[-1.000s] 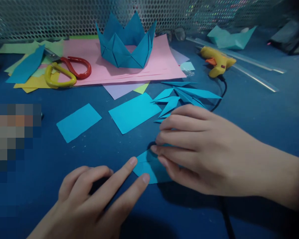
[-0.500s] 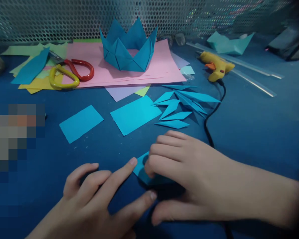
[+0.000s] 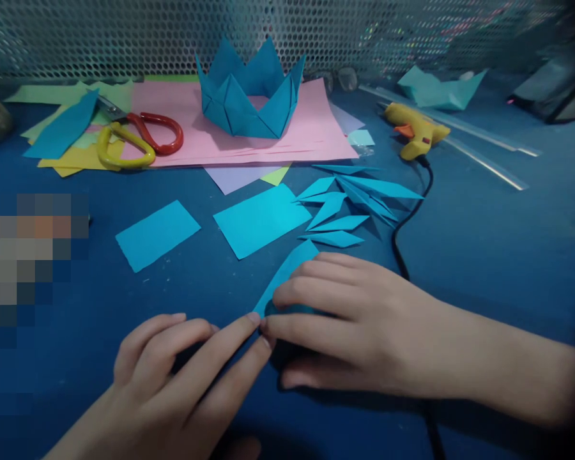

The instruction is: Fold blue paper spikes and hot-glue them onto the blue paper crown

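Bright blue paper [image 3: 287,273] lies on the tabletop beneath two bare hands, its visible strip running slantwise: we see one end pointing away and to the right, toward a cluster of slim, pointed blue paper pieces [image 3: 338,223], and the other coming down to the left fingertips, while the rest is hidden under the right hand [image 3: 349,319]. That hand arches over the sheet with fingers half bent and close together, the thumb standing apart, gripping nothing we can see. The left hand [image 3: 186,377] reaches in with forefinger and thumb extended to the paper's near end, other fingers curled; whether it pinches the sheet, we cannot tell. Just beyond lie a small blue paper rectangle [image 3: 158,235] and a larger blue paper rectangle [image 3: 263,220], both slanting the same way. Across the dark blue table [image 3: 489,249], we find a folded blue paper crown [image 3: 256,120] upright on pink paper sheets [image 3: 326,137], beside scissors with one red and one yellow handle [image 3: 137,123]. At right rests a yellow glue gun [image 3: 414,124], its black cord [image 3: 398,246] passing behind the right arm, near clear rods [image 3: 489,163] and a pale green folded paper [image 3: 441,91]. A perforated metal screen [image 3: 124,38] backs the scene.
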`<action>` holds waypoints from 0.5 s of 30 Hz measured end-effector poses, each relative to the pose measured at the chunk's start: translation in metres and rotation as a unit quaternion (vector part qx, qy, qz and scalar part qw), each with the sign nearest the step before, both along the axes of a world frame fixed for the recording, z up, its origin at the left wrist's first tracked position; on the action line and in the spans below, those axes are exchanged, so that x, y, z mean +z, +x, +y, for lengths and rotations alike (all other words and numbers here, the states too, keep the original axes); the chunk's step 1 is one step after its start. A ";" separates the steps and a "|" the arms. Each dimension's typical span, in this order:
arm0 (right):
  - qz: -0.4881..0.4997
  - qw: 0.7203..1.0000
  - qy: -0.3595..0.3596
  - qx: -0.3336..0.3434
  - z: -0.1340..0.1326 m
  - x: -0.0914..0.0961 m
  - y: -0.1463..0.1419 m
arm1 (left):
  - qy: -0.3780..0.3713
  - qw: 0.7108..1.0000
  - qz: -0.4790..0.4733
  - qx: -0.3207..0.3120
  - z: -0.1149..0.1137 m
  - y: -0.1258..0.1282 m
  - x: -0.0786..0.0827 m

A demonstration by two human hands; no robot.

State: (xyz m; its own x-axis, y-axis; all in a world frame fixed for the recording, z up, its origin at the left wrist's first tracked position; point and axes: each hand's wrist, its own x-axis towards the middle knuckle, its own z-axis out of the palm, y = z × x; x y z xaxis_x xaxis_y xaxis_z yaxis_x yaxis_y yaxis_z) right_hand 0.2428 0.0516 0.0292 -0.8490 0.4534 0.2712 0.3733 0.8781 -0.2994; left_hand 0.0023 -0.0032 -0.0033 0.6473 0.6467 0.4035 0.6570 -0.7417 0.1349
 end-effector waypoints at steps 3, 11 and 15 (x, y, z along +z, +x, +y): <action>0.009 0.994 -0.107 -0.016 0.004 0.000 0.001 | -0.001 1.000 0.021 -0.005 -0.001 -0.001 0.001; 0.002 1.000 -0.011 -0.014 0.002 0.000 -0.003 | -0.007 1.000 -0.017 0.022 -0.001 0.004 0.000; 0.045 0.997 -0.057 -0.031 0.001 -0.002 -0.003 | -0.001 1.000 0.002 0.009 0.000 0.000 -0.001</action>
